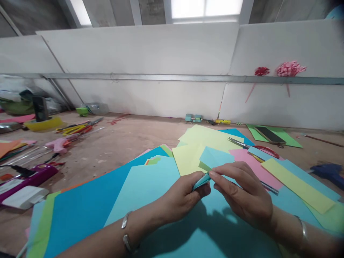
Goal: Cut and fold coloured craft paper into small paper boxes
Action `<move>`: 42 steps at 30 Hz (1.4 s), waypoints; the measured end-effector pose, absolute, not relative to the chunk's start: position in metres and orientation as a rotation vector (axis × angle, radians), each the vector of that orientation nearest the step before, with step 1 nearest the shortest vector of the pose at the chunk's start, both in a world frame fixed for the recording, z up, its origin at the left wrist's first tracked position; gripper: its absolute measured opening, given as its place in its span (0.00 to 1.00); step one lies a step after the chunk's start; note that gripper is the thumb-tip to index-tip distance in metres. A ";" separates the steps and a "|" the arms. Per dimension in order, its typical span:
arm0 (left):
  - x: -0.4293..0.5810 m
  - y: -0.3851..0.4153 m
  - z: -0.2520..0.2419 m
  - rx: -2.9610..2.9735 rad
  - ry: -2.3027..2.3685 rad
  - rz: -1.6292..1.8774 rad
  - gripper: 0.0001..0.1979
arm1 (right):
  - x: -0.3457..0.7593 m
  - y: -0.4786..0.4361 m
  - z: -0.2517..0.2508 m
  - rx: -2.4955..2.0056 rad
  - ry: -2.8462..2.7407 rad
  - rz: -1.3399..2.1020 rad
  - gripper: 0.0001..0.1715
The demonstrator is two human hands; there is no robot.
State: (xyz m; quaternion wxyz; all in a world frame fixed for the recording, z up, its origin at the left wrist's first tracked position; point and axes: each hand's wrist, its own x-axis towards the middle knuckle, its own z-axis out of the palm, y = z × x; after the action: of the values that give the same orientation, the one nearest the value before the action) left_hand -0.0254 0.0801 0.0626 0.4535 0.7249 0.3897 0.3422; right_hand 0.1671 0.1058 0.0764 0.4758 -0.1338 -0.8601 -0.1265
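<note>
A small folded piece of light blue paper (pixel 201 182) is pinched between the thumb and fingers of my left hand (pixel 185 195). The fingertips of my right hand (pixel 242 193) close on the upper end of the same piece. Both hands hover over sheets of light blue paper (pixel 153 179). Just behind them lies a blue paper square (pixel 216 157) with a green edge beneath it, on pale yellow paper (pixel 188 157). Red-handled scissors (pixel 252 146) rest on the papers beyond my right hand.
Stacked coloured sheets (pixel 83 204) spread to the left. Farther left are a pink glue gun (pixel 57 144), a purple power strip (pixel 40 177) and a white adapter (pixel 25 197). At right are a phone (pixel 269 135), yellow paper strip (pixel 298 184) and dark blue glue gun (pixel 329 173). A white wall (pixel 142 96) stands behind.
</note>
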 end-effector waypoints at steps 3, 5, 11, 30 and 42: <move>-0.025 0.081 0.060 1.819 0.986 0.833 0.08 | 0.167 0.106 0.076 -0.358 -2.103 -0.215 0.16; -0.025 0.081 0.058 1.886 1.014 0.827 0.07 | 0.166 0.105 0.077 -0.372 -2.099 -0.070 0.10; -0.026 0.084 0.053 2.058 1.030 0.782 0.07 | 0.162 0.103 0.078 -0.401 -2.117 0.174 0.09; -0.026 0.075 0.068 2.190 1.089 1.346 0.09 | 0.160 0.099 0.069 -0.402 -2.166 0.095 0.10; -0.027 0.076 0.068 1.987 1.117 1.462 0.10 | 0.164 0.102 0.067 -0.516 -2.105 0.320 0.02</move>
State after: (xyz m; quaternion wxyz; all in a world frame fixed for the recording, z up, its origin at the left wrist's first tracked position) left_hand -0.0271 0.0758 0.0684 0.2149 0.7165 0.4028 0.5274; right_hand 0.1638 0.1022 0.0669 0.4577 -0.2095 -0.8542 0.1301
